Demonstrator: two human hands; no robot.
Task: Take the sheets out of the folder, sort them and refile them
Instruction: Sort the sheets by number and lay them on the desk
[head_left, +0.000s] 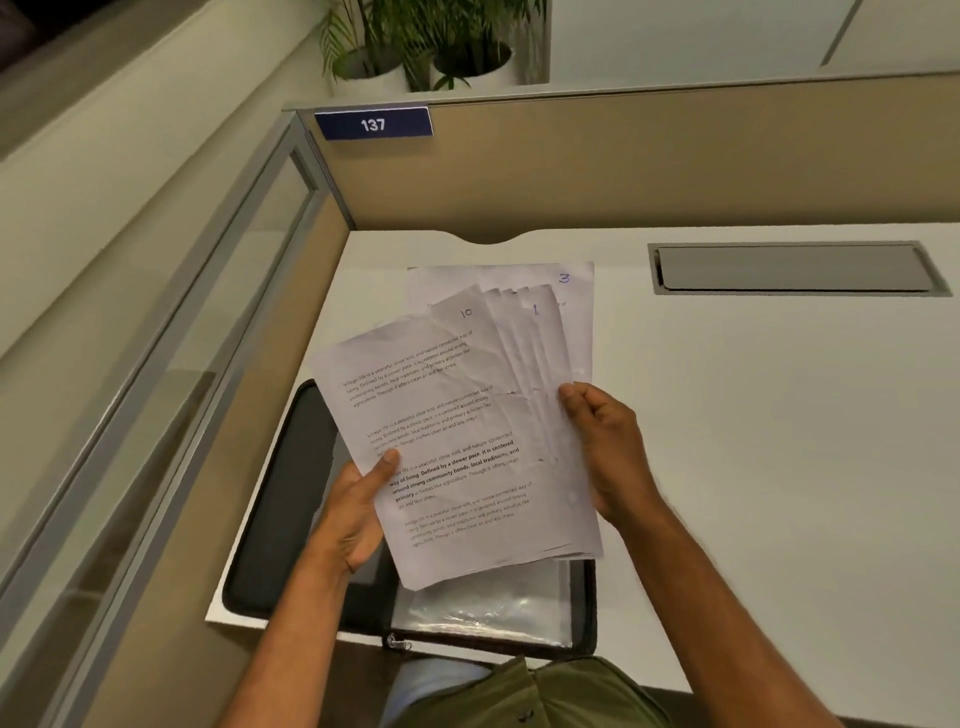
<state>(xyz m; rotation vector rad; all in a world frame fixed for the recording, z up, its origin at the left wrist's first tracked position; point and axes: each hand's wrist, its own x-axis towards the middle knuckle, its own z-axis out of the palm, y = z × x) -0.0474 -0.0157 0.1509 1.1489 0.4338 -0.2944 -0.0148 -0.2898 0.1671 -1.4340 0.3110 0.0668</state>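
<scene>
Sorting: left hand and right hand pinching fanned sheets (topmost numbered 10) over open folder; next, probably picking one for desk pile.

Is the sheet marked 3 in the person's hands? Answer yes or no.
No: the sheet marked 3 lies flat on the desk, beyond the held stack.

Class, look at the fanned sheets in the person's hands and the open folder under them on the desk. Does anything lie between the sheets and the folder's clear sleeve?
Nothing visible does. The left hand and right hand hold the fanned sheets directly above the open folder, and the part of its clear sleeve that shows is uncovered.
</scene>
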